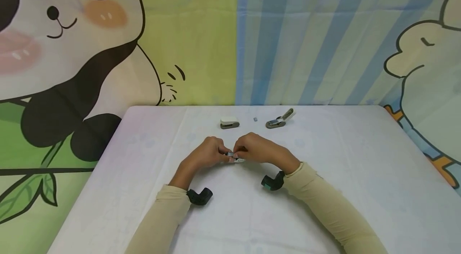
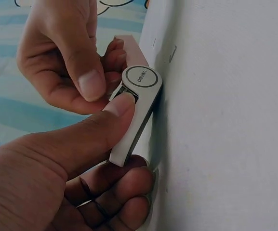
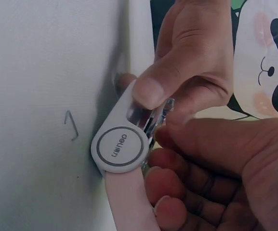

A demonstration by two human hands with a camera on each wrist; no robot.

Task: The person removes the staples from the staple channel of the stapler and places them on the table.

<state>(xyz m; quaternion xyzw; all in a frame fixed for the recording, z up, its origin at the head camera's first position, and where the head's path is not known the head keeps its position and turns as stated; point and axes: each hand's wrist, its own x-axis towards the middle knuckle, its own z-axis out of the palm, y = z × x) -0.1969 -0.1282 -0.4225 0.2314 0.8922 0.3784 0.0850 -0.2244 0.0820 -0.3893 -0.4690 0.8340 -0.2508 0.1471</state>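
A small white stapler (image 1: 239, 160) with its pale pink lever (image 3: 131, 197) swung open is between both hands, low over the table. My left hand (image 1: 209, 152) grips the white body, its thumb pressing by the metal staple channel and its fingers curled underneath. Across from it, my right hand (image 1: 261, 148) has thumb and forefinger pinched at the channel's side, the other fingers curled against the lever. Shiny metal (image 3: 168, 108) sticks out between the two hands in the right wrist view. Fingertips hide part of the channel.
A white-and-grey stapler (image 1: 229, 123) stands farther back on the white table (image 1: 324, 146). Beside it lie a small grey staple strip (image 1: 255, 119) and another stapler (image 1: 280, 120) with its top raised. One bent loose staple (image 3: 71, 125) lies close to the hands. Printed cloth hangs behind.
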